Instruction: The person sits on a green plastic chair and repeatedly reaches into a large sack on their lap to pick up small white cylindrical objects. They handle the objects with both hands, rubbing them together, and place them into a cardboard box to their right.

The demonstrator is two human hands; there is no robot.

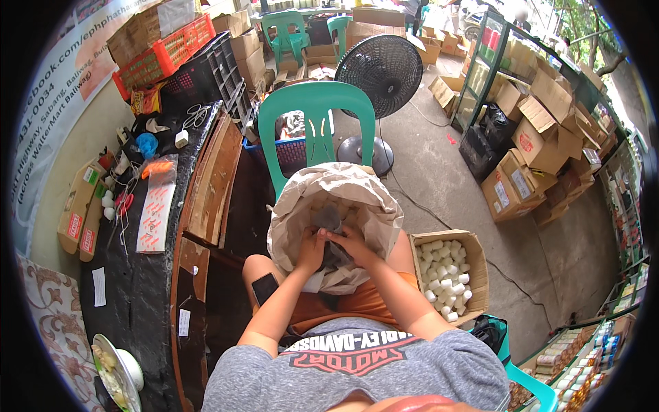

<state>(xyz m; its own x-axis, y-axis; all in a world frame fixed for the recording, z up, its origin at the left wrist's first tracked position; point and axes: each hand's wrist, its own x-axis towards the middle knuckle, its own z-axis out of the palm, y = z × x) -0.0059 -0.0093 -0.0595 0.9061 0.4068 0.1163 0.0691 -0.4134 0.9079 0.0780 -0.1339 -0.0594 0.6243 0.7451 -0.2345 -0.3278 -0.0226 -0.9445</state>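
Hands: two; left hand (312, 250) and right hand (352, 246), side by side inside the mouth of the sack.
Fingers: drawn in on both hands, thumbs meeting, clamped on one grey item (328, 218); its exact form is hard to make out in the shaded mouth.
Sack: one, brown paper (280, 226), upright between the thighs, holding the grey item and pale pieces (351, 214) too overlapped to count.
Sack edges: rim crumpled and wide open; wrists pass over the near side, and room remains between the hands and the far rim.
Carton: one, open (478, 264), just beside the right thigh; white cylinders (446, 275) heaped inside, dozens, with no exact count possible.
Worktop: one, black-covered (134, 295), at the person's left; its right edge stands apart from the sack. One bowl (135, 371) at the near end, left side.
Chairs ahead: three green; the nearest (316, 96) is just beyond the sack, two farther back.
Fan: one, black (379, 75), past the nearest chair, right side.
Phone: one (266, 288), on the left thigh.
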